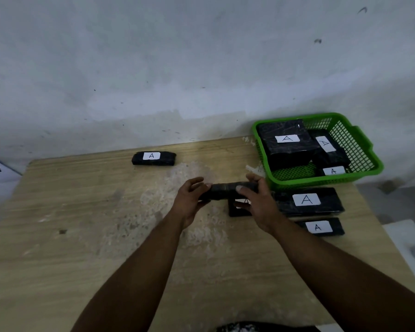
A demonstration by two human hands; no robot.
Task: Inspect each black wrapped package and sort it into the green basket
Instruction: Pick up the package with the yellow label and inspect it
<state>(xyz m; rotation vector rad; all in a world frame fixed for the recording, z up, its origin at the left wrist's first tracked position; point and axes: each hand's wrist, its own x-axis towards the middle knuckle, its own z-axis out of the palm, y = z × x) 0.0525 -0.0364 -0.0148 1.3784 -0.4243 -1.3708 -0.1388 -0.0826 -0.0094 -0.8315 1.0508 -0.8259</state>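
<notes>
basket (359, 149): 3 packages | table: 4 | hands: 1 held (225, 190)

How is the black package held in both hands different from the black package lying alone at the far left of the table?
The held package is gripped by the left hand and right hand; the far-left package lies untouched on the table. The far-left package shows its white label with "A" facing up; no label shows on the held package. Both are wrapped in black.
</notes>
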